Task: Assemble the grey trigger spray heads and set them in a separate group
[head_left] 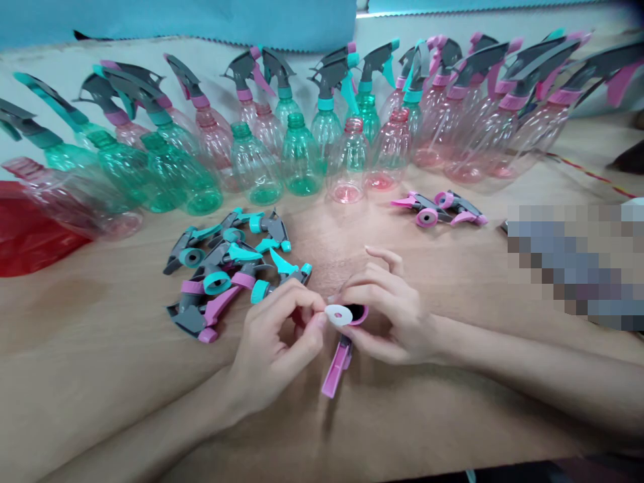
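Between thumb and forefinger, my left hand (282, 335) pinches a small white washer (338, 315) with a hole in its middle. My right hand (387, 308) is closed around a pink and grey spray trigger head (336, 369), its pink collar facing up and its lever pointing toward me. The washer is at the collar's left edge and partly overlaps it; whether they touch I cannot tell. Left of my hands lies a pile of teal, pink and grey trigger heads (217, 282). A few pink trigger heads (426, 216) lie beyond my right hand.
Clear green bottles (302, 161) and pink bottles (347, 168) stand along the back, several topped with trigger heads. A red bag (30, 235) is at the far left beside a tilted pink bottle (95, 201). A blurred-out patch (578, 268) covers the right side.
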The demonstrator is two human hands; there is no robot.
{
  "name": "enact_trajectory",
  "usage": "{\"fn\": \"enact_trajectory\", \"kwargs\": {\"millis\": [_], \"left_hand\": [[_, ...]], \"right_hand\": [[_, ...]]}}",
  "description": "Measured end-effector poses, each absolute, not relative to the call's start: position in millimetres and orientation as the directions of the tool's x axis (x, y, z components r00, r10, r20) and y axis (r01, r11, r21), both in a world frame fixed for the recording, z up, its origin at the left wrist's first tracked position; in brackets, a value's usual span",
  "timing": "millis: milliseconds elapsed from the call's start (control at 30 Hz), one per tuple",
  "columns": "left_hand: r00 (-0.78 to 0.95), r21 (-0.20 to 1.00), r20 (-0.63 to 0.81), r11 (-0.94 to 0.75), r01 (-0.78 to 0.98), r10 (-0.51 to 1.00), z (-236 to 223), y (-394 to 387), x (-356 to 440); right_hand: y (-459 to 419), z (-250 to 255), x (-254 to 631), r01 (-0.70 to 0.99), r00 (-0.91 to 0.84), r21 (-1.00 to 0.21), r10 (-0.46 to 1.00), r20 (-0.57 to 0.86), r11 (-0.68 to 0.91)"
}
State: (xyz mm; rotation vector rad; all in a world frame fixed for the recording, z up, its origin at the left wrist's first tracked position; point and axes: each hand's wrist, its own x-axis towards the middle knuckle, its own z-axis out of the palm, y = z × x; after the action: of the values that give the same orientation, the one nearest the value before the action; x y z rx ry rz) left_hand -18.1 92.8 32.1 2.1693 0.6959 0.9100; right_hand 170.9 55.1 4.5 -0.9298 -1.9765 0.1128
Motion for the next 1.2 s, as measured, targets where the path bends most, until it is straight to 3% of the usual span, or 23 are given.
{"fn": "enact_trajectory", "kwargs": {"millis": [100,367,500,633,767,867,1100,1200], "left_hand": [[0.599,0.741,0.392,-0.626,0.244,0.698,30,93,-17],[0.539,0.724,0.373,-0.6,0.34,0.755,32,89,-12],[0.565,0.721,0.357,-0.604,0.34,0.744,29,88,-13],[0.571,0.762,0.32,-0.564,0.319,0.755,24,93,-18],[0.646,0.661,0.391,-0.688,0.298,0.655,20,90,-14],[0.613,0.573,0.449,-0.736,0.361,0.65,17,84,-7],[0.521,0.538,0.455,-0.689,0.486,0.722,17,93,-7],[0.438,0.446,0.525,-0.674,0.589,0.73,18,105,-11]], "right_hand": [[57,7,172,0.568,-0.363,-0.404,0.658,0.659,0.717],[59,9,176,0.41,-0.359,-0.588,0.716,0.599,0.698],[57,8,172,0.455,-0.261,-0.634,0.775,0.576,0.625],[57,7,168,0.385,-0.017,-0.823,0.895,0.446,0.417],[58,6,162,0.248,0.155,-0.941,0.949,0.274,0.231],[57,9,156,0.205,0.132,-0.955,0.961,0.243,0.214],[59,12,159,0.2,0.122,-0.958,0.965,0.233,0.206],[61,12,162,0.128,0.094,-0.98,0.981,0.167,0.155]]}}
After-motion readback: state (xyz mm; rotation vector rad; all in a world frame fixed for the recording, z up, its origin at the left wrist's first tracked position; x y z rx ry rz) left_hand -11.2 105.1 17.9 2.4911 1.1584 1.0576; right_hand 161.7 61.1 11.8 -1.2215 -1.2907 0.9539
